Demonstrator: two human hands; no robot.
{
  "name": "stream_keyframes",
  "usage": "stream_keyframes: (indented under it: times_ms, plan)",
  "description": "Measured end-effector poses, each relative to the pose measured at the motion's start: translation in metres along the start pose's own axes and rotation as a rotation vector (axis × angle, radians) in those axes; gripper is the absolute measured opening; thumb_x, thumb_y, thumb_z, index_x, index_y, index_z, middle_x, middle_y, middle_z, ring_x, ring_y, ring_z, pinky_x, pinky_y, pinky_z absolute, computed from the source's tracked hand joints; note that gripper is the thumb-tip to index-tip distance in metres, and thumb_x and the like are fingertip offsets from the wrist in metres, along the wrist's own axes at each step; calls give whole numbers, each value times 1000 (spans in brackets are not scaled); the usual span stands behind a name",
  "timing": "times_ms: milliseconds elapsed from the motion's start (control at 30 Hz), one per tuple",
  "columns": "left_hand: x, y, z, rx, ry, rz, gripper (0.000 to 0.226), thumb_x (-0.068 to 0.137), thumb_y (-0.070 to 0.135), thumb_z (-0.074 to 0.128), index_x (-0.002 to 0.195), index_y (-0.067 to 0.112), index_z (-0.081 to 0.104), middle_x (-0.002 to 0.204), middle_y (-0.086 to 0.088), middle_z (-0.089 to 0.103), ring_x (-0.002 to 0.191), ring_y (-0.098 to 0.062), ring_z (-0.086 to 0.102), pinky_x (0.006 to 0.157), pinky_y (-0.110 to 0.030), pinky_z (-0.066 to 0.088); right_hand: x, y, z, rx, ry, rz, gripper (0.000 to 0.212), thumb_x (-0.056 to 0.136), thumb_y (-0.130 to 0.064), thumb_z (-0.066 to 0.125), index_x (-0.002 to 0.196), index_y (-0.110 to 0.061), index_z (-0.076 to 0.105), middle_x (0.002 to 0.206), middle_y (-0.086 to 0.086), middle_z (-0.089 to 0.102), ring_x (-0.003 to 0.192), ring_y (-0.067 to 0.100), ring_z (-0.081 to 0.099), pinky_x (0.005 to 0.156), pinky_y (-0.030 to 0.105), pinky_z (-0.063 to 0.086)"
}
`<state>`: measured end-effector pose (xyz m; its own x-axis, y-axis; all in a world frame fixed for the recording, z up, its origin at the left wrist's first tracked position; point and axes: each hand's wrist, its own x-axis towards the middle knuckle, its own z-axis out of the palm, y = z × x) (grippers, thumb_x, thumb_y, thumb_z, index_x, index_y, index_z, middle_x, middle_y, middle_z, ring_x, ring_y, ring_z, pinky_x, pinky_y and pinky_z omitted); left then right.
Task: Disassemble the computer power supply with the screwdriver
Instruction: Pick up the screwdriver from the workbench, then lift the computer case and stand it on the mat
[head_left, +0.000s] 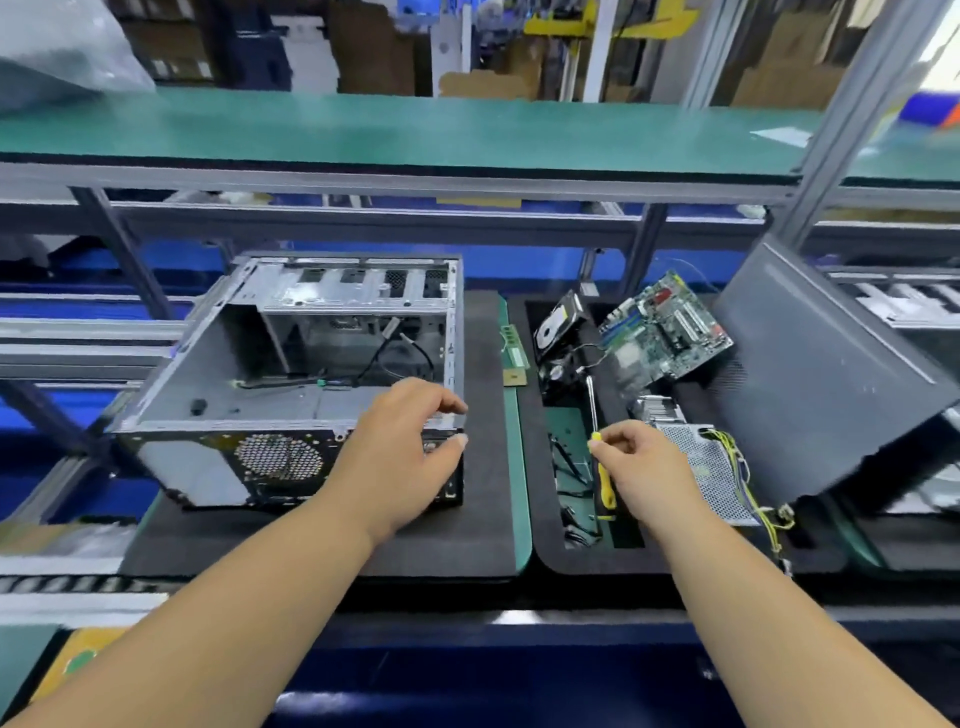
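The left hand (400, 457) is over the near right corner of the open computer case (291, 379), fingers bent and thumb apart, around the top edge of the case; if it really grips the edge or only touches it, I cannot tell. The case lies on a dark foam mat (483, 519) on the left, w/ the fan grille facing the person, and some black cables are inside. The right hand (644, 467) pinches the yellow handle of the screwdriver (597, 452) near the top, between thumb and fingers; the metal shaft points away from the person, toward the hard drive (558, 325). The power supply (711, 467), a silver box w/ perforated cover, lies on the right mat just beside the right hand, partly hidden behind it; its yellow and black wires (753, 493) hang out at the near right side. Behind the PSU a green motherboard (665, 332) leans tilted, and the grey side panel (831, 374) of the case stands tilted at the far right. A green RAM stick (514, 353) lies between the two mats. Behind all this is a green shelf (415, 130) on a metal frame.
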<state>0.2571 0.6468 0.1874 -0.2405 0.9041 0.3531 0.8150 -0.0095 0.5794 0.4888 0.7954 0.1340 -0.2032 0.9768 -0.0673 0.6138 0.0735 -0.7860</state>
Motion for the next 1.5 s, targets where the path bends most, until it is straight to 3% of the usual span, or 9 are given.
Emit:
stream_keyframes:
  times_ms: [233, 300, 600, 800, 1000, 1200, 1333, 1400, 1500]
  plan:
    - [22, -4, 14, 90, -9, 34, 22, 87, 24, 66, 108, 29, 60, 108, 16, 54, 108, -12, 50, 97, -33, 42, 37, 40, -8, -715, 48, 28, 15, 92, -40, 60, 95, -27, 67, 89, 0, 70, 92, 26, 59, 74, 33, 49]
    - [24, -5, 17, 89, -1, 24, 22, 87, 24, 66, 108, 29, 60, 108, 17, 53, 109, -11, 50, 98, -34, 42, 43, 48, -6, -855, 40, 23, 18, 92, -38, 58, 98, -23, 68, 92, 2, 70, 96, 27, 59, 70, 31, 44]
    - [25, -8, 20, 74, 5, 3, 22, 87, 21, 68, 107, 28, 62, 106, 17, 56, 109, -9, 51, 100, -34, 42, 51, 66, 6, -1141, -7, -9, 15, 91, -34, 58, 93, -23, 68, 90, -2, 69, 94, 23, 63, 67, 28, 35]
    - [25, -6, 21, 61, 3, -8, 22, 87, 21, 67, 107, 29, 62, 107, 17, 55, 109, -8, 51, 100, -32, 43, 50, 66, 6, -1159, -37, 23, 17, 89, -26, 59, 73, -22, 56, 60, -5, 44, 70, 22, 49, 64, 27, 35]
    - [22, -2, 20, 56, 12, -26, 23, 87, 21, 67, 108, 29, 62, 108, 17, 56, 111, -9, 52, 101, -34, 43, 51, 64, 2, -1049, -24, -11, 12, 91, -31, 57, 91, -21, 64, 88, 0, 67, 88, 24, 62, 67, 28, 36]
    - [14, -6, 10, 72, 30, -64, 25, 87, 21, 67, 111, 30, 61, 111, 17, 55, 112, -6, 51, 100, -30, 42, 54, 37, 0, -887, -1, -128, 28, 95, -38, 51, 112, -20, 64, 102, 2, 68, 93, 26, 64, 66, 29, 42]
    - [8, -17, -9, 151, 110, -96, 28, 85, 22, 69, 112, 28, 62, 114, 13, 56, 115, -11, 51, 103, -35, 38, 51, -1, 9, -709, -5, -220, 28, 95, -38, 54, 115, -24, 67, 106, -1, 70, 95, 25, 64, 72, 31, 49]
    - [4, -32, -22, 278, 239, -207, 37, 82, 27, 71, 118, 26, 61, 121, 4, 56, 120, -20, 49, 104, -42, 33, 45, -24, 16, -587, 0, -294, 26, 93, -36, 56, 113, -25, 69, 105, -2, 71, 97, 26, 63, 79, 33, 51]
    - [-3, -64, -44, 330, 427, -592, 62, 79, 36, 75, 134, 22, 48, 145, -12, 33, 135, -35, 29, 111, -50, 21, 35, -59, 27, -437, -18, -420, 19, 90, -32, 59, 102, -24, 71, 98, -2, 71, 98, 26, 61, 86, 38, 51]
